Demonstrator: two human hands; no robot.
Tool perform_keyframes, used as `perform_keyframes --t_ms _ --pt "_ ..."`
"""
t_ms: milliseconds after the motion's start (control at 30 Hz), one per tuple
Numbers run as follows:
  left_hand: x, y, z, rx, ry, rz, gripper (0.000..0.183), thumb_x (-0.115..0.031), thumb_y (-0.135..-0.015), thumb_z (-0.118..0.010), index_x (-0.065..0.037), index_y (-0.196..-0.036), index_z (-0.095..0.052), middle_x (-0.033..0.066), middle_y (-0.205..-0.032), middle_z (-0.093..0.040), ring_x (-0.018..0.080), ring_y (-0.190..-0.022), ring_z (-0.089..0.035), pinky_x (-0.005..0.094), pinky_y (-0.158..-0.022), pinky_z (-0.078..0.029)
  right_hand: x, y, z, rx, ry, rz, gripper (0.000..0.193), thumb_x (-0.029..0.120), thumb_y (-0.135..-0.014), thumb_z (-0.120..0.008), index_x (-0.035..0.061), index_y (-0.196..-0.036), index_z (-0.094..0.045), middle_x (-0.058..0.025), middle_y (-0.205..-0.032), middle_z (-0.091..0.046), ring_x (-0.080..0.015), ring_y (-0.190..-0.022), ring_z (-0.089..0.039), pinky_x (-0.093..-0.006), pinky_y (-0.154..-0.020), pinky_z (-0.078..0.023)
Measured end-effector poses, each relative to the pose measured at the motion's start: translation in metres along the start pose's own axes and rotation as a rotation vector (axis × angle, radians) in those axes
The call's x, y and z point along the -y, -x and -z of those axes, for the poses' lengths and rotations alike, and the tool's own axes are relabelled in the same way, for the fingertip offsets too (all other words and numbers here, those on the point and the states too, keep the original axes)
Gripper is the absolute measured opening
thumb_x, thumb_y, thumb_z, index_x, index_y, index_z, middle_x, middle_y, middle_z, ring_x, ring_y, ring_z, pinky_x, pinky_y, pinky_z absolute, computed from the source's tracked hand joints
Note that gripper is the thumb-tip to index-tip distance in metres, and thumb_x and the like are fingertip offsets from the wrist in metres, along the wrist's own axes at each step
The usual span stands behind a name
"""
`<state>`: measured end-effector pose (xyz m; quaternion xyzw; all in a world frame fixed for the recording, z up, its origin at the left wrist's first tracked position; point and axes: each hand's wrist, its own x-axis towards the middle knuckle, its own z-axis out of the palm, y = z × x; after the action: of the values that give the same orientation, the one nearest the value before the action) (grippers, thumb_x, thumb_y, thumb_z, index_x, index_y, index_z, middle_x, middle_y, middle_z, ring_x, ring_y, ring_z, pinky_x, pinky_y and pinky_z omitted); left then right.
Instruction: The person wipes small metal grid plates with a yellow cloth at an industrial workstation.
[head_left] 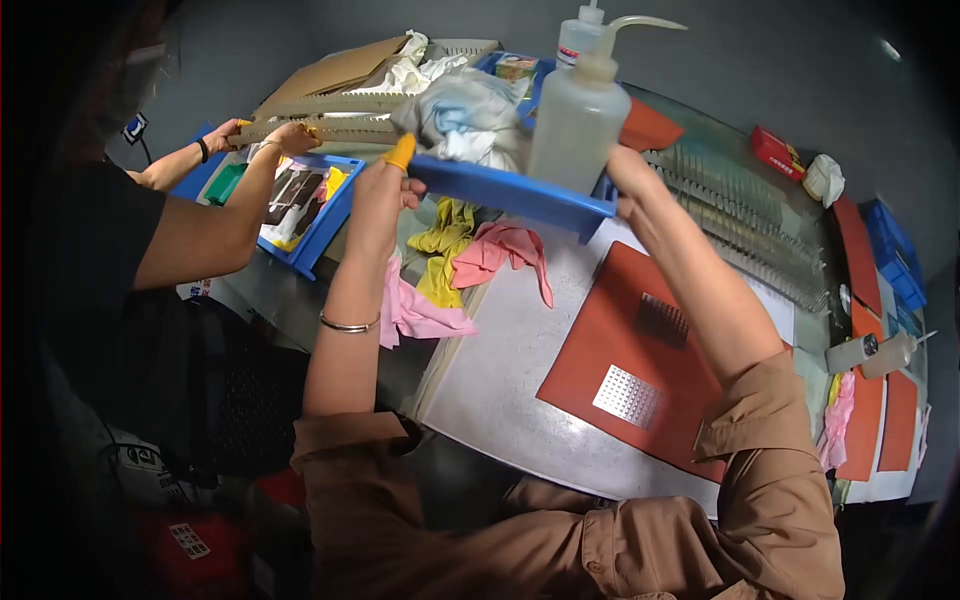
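Both my hands grip a blue plastic tray (510, 195), raised over the bench and seen from its near side. My left hand (382, 188), with a yellow finger cot on its thumb, is closed on the left end. At the right end, my right hand (637, 180) is closed on the tray, its fingertips partly hidden. A large translucent wash bottle (575, 125) with a bent spout stands in the tray beside crumpled white and bluish rags (460, 110). Behind it shows a second wash bottle (583, 32). Below lie a red mat (590, 345) and a perforated metal plate (628, 395).
Pink cloths (505, 255) and yellow cloths (440, 245) lie at the board's left edge. Toothed metal racks (740, 215) stand at right. A co-worker's hands (285, 138) hold a toothed strip (350, 130) above another blue tray (330, 215). More wash bottles (885, 353) stand far right.
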<state>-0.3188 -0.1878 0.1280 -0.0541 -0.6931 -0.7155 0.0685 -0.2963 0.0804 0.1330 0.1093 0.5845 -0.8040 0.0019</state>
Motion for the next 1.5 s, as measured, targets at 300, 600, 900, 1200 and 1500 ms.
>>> perform_keyframes --t_ms 300,600,900,1200,1500 --pt "0.160 -0.044 0.012 0.143 -0.941 -0.218 0.069 -0.045 -0.073 -0.065 -0.004 -0.125 -0.045 0.0209 -0.130 -0.039 0.0316 -0.116 -0.041 0.0437 -0.094 -0.034 0.088 0.065 0.068 -0.127 0.049 0.129 0.036 0.020 -0.086 -0.056 -0.0050 -0.111 -0.052 -0.0181 -0.101 -0.062 -0.0222 -0.083 -0.064 -0.0325 -0.070 -0.055" --pt "0.117 0.058 -0.035 0.319 -1.053 -0.470 0.045 -0.011 -0.074 -0.063 0.000 -0.116 -0.050 0.0203 -0.108 -0.052 0.0371 -0.101 -0.050 0.0393 -0.085 -0.041 0.147 0.167 0.207 -0.452 0.051 0.312 0.034 0.023 -0.090 -0.050 -0.0053 -0.108 -0.053 -0.0184 -0.097 -0.063 -0.0213 -0.078 -0.066 -0.0343 -0.063 -0.057" --pt "0.137 0.073 -0.010 0.283 -1.070 -0.492 0.055 -0.015 -0.079 -0.061 0.002 -0.127 -0.040 0.0235 -0.112 -0.052 0.0387 -0.103 -0.049 0.0408 -0.089 -0.038 0.202 0.272 0.312 -0.769 0.116 0.367 0.032 0.028 -0.087 -0.053 -0.0012 -0.100 -0.058 -0.0155 -0.087 -0.065 -0.0178 -0.071 -0.065 -0.0347 -0.061 -0.057" --pt "0.157 0.061 -0.003 0.252 -1.055 -0.620 0.051 -0.016 -0.084 -0.054 0.001 -0.129 -0.037 0.0224 -0.128 -0.041 0.0384 -0.116 -0.041 0.0393 -0.097 -0.033 0.252 0.388 0.412 -1.285 0.277 0.351 0.033 0.036 -0.080 -0.058 0.0058 -0.091 -0.062 -0.0090 -0.081 -0.066 -0.0171 -0.062 -0.064 -0.0368 -0.056 -0.055" --pt "0.159 0.062 0.003 0.247 -1.152 -0.566 0.050 -0.008 -0.084 -0.051 0.000 -0.131 -0.036 0.0215 -0.131 -0.039 0.0371 -0.120 -0.039 0.0383 -0.100 -0.031 0.261 0.510 0.509 -1.359 0.131 0.366 0.032 0.034 -0.085 -0.050 0.0066 -0.097 -0.060 -0.0085 -0.083 -0.065 -0.0170 -0.062 -0.063 -0.0364 -0.055 -0.054"
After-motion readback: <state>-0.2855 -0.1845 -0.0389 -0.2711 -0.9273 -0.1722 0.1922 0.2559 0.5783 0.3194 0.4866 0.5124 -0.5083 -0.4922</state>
